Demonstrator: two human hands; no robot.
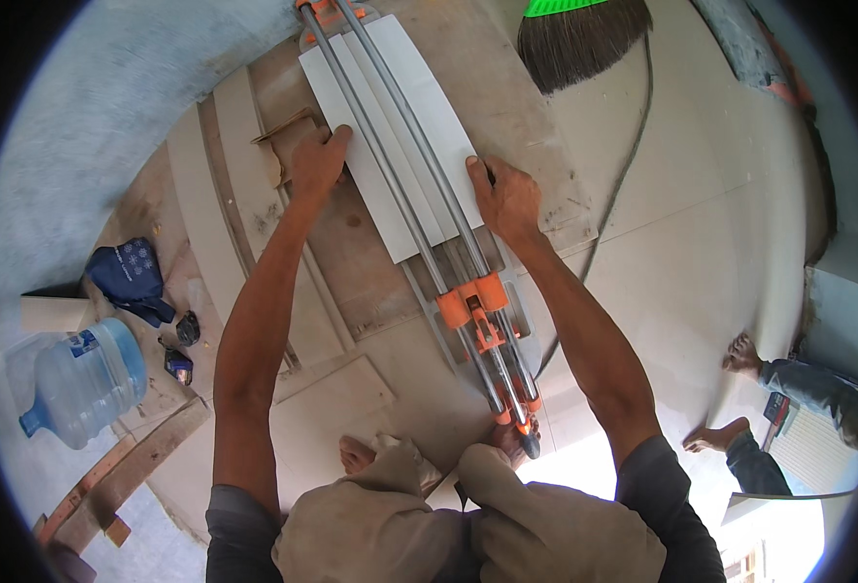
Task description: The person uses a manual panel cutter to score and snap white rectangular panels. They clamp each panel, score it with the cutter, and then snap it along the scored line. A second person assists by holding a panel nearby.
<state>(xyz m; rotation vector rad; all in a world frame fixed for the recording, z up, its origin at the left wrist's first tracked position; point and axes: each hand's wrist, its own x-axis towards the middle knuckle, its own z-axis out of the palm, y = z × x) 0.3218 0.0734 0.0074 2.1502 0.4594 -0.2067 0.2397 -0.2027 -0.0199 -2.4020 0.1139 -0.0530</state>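
Note:
A long white tile (436, 126) lies lengthwise on a manual tile cutter, under its two steel rails (386, 162). A thin line runs along the tile between the rails; I cannot tell whether it is scored or split. My left hand (319, 167) grips the tile's left edge, thumb on top. On the opposite edge, my right hand (508, 197) is closed with its thumb against the tile, its fingers partly hidden. The cutter's orange carriage (473, 300) sits at the near end of the rails, past the tile. Its handle (531, 444) points toward me, by my foot.
A broom (584, 44) and dark cable (629, 160) lie right of the cutter. Cut tile strips (201, 185), a blue bag (130, 280), a large water bottle (87, 379) and wooden planks (123, 476) are left. Another person's feet (718, 435) show at right.

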